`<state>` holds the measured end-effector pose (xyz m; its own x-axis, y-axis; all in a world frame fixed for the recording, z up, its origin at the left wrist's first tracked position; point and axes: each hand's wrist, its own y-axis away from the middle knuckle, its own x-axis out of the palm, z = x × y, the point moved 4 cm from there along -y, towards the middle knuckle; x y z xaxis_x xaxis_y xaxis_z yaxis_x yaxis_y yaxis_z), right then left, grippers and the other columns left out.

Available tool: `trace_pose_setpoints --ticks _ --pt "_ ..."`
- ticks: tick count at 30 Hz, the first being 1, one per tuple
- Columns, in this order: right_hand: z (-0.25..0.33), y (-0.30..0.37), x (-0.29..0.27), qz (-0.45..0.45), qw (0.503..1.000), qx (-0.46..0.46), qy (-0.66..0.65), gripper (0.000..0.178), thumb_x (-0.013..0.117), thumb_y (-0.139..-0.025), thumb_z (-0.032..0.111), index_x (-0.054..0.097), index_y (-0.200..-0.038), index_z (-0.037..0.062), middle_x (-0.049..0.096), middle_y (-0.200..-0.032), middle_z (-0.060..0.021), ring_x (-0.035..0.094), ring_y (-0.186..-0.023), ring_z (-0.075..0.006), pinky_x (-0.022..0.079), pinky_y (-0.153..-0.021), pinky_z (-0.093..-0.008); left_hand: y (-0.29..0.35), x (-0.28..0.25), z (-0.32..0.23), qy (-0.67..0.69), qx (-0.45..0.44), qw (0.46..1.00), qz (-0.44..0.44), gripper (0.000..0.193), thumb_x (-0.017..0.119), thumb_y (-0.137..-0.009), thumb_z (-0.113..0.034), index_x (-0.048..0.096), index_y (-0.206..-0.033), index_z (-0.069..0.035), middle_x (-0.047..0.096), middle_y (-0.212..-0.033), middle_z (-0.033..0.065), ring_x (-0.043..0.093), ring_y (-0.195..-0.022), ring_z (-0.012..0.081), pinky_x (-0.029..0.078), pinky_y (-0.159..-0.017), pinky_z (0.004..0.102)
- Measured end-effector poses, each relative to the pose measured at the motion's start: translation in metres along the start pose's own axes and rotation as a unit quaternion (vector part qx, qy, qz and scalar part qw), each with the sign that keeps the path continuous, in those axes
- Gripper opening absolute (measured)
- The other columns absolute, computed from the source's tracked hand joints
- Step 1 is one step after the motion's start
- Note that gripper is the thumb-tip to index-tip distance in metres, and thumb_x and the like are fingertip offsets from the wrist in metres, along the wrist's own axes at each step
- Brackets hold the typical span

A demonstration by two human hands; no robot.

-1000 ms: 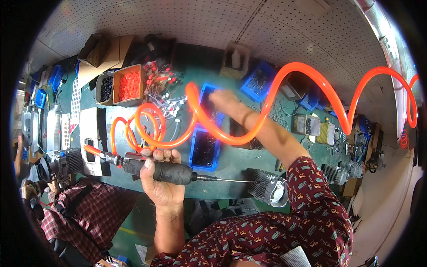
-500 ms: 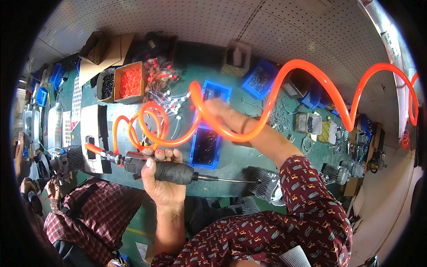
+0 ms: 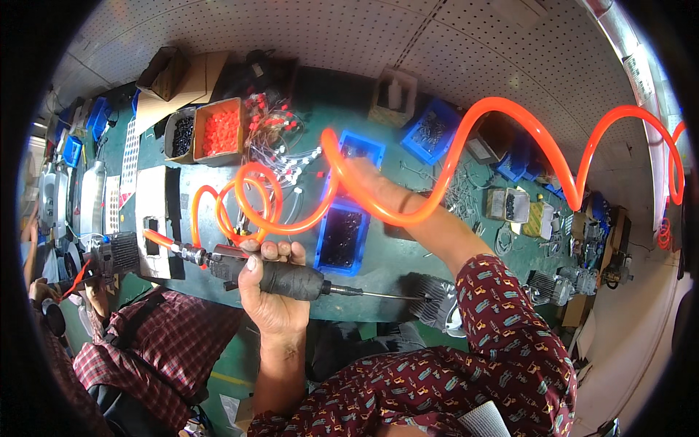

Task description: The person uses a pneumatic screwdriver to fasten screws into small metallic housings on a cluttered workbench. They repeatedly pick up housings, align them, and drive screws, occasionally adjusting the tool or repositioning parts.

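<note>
My left hand (image 3: 275, 309) is closed round a black air screwdriver (image 3: 295, 281), held level above the bench's near edge. Its long thin bit points right, with the tip by a grey finned motor housing (image 3: 433, 298). An orange coiled air hose (image 3: 502, 106) runs from the tool's left end across the view. My right hand (image 3: 364, 180) reaches to a blue bin (image 3: 380, 154) in the middle of the bench. The hose and blur hide its fingers, so I cannot tell what they hold. Just nearer stands another blue bin (image 3: 320, 247) with small dark parts.
Boxes of red caps (image 3: 220, 133) and black caps (image 3: 180, 137) stand at the back left, beside tangled wires (image 3: 280, 149). A blue bin of screws (image 3: 431, 132) lies at the back right. A co-worker in a checked shirt (image 3: 171, 349) sits at the left, near another finned motor (image 3: 116, 253).
The whole view has shifted slightly, moving the bench and the left hand's tool a little to the right. My right hand stays at the blue bin. The co-worker's hands at the left have moved.
</note>
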<state>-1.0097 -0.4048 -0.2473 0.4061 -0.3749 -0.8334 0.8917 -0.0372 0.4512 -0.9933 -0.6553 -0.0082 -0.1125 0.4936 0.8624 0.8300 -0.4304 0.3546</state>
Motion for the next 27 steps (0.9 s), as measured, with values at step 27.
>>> trace_pose_setpoints --ticks 27 --pt "-0.027 -0.012 0.063 -0.004 0.957 0.135 -0.255 0.049 0.054 -0.097 0.047 0.059 -0.134 0.016 0.063 -0.127 -0.0064 0.057 -0.117 -0.0196 0.044 -0.099 -0.0314 0.009 -0.006 0.0 0.016 0.0 1.0 0.024 0.019 0.056 -0.095 -0.019 0.059 -0.111 -0.01 0.068 -0.099 0.0021 0.063 -0.099 0.018 0.047 -0.1 0.0383"
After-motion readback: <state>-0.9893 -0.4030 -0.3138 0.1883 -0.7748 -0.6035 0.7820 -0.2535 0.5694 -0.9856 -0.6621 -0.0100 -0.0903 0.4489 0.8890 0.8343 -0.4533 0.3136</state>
